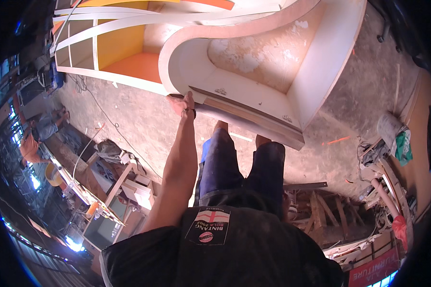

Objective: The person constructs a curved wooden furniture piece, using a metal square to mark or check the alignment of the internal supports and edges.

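My left hand [181,103] grips the near lower corner of a large white curved cabinet [326,52], thumb up and fingers at the edge, with a dark band on the wrist. A long board [246,119] runs rightward from my hand along the cabinet's near edge, with small metal hinge fittings [220,91] just behind it. The cabinet has a pale S-shaped rim and a patchy tan panel inside. Its left part [129,64] has orange and yellow compartments under white curved strips. I cannot make out my right hand. My legs in dark shorts show below the board.
A co-worker [31,146] in orange is bent at the left beside a cluttered bench [72,179]. A cable [115,124] crosses the concrete floor. Timber offcuts [330,215] lie at lower right, near a bucket [388,126] with green material. A tan board [419,110] stands at right.
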### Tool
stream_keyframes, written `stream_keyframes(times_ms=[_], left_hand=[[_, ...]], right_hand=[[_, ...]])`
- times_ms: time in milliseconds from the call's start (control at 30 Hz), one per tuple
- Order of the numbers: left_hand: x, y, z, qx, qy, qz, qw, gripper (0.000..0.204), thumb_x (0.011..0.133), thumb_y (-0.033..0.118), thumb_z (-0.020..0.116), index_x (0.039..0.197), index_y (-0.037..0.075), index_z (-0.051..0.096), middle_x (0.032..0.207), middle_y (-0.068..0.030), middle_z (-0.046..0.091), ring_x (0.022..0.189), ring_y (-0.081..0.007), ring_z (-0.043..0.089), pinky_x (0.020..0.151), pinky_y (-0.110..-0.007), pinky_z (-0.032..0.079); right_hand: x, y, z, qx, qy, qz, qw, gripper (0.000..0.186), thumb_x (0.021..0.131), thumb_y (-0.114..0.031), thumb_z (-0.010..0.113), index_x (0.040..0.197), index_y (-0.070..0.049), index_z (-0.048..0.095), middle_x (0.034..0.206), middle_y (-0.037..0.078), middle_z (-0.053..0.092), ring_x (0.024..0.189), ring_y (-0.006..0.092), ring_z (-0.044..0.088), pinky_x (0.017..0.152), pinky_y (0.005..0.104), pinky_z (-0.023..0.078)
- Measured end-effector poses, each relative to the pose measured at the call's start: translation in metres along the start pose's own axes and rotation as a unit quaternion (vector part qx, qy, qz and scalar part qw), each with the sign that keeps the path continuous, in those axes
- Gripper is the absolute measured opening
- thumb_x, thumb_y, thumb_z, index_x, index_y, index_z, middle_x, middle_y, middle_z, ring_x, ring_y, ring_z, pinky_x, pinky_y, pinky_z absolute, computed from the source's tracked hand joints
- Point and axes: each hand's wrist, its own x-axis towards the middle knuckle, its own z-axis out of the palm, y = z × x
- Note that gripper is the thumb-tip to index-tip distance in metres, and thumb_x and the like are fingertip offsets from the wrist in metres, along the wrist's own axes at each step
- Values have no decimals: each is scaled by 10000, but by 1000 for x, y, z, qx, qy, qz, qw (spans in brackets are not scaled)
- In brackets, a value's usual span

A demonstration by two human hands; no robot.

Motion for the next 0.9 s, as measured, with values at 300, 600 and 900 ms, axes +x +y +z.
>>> stream_keyframes(times_ms=[300, 600, 900], left_hand=[[-16, 33, 11, 156, 43, -84, 983, 846, 680, 249, 866, 1350, -41, 440, 1225, -246, 633, 1154, -417, 643, 1017, -481, 521], [7, 36, 20, 205, 8, -90, 975, 902, 592, 261, 958, 1258, 2, 408, 1184, -226, 640, 1116, -374, 670, 1018, -450, 557], [19, 48, 21, 303, 31, -105, 947, 951, 562, 272, 995, 1231, 71, 349, 1139, -198, 671, 1080, -383, 701, 989, -476, 601]], right_hand=[[0, -8, -24, -58, 13, -88, 994, 466, 972, -320, 653, 1255, 45, 714, 1178, 234, 748, 1101, 368, 716, 963, 466, 543], [-20, 9, -41, -2, 60, 64, 996, 467, 971, -306, 654, 1254, 62, 707, 1189, 234, 741, 1078, 348, 705, 967, 444, 534], [-34, 18, -20, 93, 23, 111, 989, 389, 1007, -212, 631, 1274, 65, 689, 1176, 185, 746, 1048, 280, 701, 945, 410, 544]])
